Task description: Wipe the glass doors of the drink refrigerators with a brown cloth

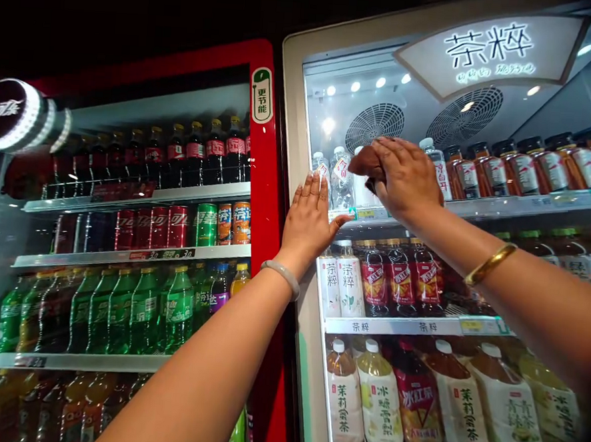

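Observation:
My left hand [309,218] lies flat with its fingers spread against the left edge of the right-hand fridge's glass door, and nothing is in it. A pale bangle circles that wrist. Up and to the right, my right hand [403,177] is wrapped round a brown cloth [367,163], pressed near the glass in front of the top shelf. A gold bangle sits on the right forearm. Behind the glass, clear bottles [341,177] stand between the two hands. The light door frame [293,114] runs up beside my left hand.
A red-framed fridge [270,179] with cola, cans and green bottles [144,308] stands at the left. Amber bottles [529,170] and large tea bottles [380,393] fill shelves at the right. A lit sign [491,53] hangs at the upper right.

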`<state>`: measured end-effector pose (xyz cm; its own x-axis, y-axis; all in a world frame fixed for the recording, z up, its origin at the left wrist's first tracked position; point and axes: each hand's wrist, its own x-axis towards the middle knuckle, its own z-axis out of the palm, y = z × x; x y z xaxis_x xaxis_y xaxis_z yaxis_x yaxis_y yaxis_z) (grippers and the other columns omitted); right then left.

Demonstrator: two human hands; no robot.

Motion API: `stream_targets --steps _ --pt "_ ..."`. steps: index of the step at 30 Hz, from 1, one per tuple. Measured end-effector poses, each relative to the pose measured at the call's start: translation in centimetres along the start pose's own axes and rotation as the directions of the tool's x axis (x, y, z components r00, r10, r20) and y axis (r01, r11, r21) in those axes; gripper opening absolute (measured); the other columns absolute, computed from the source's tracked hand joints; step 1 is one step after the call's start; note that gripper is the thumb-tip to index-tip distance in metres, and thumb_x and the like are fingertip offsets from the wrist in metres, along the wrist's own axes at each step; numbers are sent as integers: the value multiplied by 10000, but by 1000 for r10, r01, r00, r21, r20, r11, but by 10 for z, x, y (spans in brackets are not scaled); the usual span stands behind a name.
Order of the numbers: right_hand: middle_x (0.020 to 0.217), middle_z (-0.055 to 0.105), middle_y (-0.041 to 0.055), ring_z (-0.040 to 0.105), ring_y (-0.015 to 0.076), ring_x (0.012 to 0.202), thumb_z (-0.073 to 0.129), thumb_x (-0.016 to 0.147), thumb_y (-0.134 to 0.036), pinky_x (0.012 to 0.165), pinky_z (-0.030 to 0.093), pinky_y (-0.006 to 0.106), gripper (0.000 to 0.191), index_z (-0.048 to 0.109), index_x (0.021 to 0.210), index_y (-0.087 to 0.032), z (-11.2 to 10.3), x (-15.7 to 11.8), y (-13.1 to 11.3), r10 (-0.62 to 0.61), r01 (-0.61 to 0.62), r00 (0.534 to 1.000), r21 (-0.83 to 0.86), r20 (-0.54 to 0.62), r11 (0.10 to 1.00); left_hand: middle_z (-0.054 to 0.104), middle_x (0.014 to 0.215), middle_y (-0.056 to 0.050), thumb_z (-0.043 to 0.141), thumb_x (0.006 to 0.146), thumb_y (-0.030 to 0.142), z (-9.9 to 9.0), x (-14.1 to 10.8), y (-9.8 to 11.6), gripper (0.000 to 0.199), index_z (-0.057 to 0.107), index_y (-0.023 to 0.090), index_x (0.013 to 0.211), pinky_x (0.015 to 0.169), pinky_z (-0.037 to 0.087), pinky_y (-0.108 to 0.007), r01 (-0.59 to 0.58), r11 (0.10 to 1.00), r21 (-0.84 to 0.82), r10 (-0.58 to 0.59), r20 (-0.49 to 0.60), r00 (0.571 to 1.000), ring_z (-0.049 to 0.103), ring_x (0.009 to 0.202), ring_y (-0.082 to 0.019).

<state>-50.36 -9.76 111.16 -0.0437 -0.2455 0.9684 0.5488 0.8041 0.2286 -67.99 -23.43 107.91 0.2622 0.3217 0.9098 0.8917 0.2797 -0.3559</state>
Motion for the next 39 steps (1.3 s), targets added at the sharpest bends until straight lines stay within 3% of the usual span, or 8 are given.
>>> stream_targets --steps 7,11,16,22,28,31,35,39 --pt "1629 540 -1 404 268 1545 366 1121 -439 1283 334 518 492 520 1571 -314 5 -3 -33 -245 244 966 18 88 970 233 1783 -243 98 998 799 2 1 -1 1043 249 22 1677 1400 103 -483 14 1000 -4 -14 -9 1000 144 1698 -316" --pt "1603 562 29 426 305 1512 397 1123 -451 1254 349 571 451 611 1489 -299 6 29 8 -151 151 988 5 41 989 225 1783 -251 131 985 813 3 1 -3 1049 256 35 1677 1396 134 -526 5 1000 6 -5 -14 1000 147 1697 -328" --pt "1553 599 101 440 366 1485 441 1093 -453 1207 373 639 436 664 1403 -243 -6 -6 14 99 -100 992 -17 -78 995 243 1782 -229 139 998 789 3 0 -2 994 262 84 1688 1394 169 -526 12 1000 10 -12 -29 1000 157 1697 -306" --pt "1582 577 21 424 302 1527 435 1091 -488 1258 343 570 423 603 1447 -333 -3 -11 -16 -396 398 915 -4 76 917 260 1773 -245 64 983 798 0 0 0 1071 276 6 1672 1398 145 -481 35 998 44 -35 -7 999 191 1686 -332" --pt "1535 605 97 471 355 1463 493 1061 -470 1185 403 598 423 641 1398 -263 -12 -4 40 -66 65 995 -25 -76 998 249 1789 -204 126 1006 785 3 0 -2 988 266 85 1689 1396 172 -502 33 999 40 -32 -31 999 170 1694 -296" --pt "1511 621 99 474 380 1451 530 1042 -468 1156 406 629 420 640 1389 -259 -13 -33 22 -35 32 996 -36 -79 999 256 1791 -185 203 1056 718 3 -1 -1 882 272 107 1689 1397 176 -495 41 998 56 -39 -36 999 171 1694 -283" --pt "1525 627 16 449 295 1505 438 1092 -407 1216 371 568 366 632 1391 -322 -3 -31 -21 -344 344 938 12 44 939 280 1782 -182 237 1116 440 2 0 2 676 296 58 1671 1397 181 -465 55 993 101 -53 -21 998 209 1685 -276" --pt "1545 612 27 467 284 1495 427 1095 -431 1217 386 546 386 639 1395 -312 0 -1 -4 -275 275 961 18 18 961 270 1786 -172 353 1047 287 -1 0 4 675 283 46 1674 1401 181 -463 60 991 121 -60 -4 998 207 1685 -272"
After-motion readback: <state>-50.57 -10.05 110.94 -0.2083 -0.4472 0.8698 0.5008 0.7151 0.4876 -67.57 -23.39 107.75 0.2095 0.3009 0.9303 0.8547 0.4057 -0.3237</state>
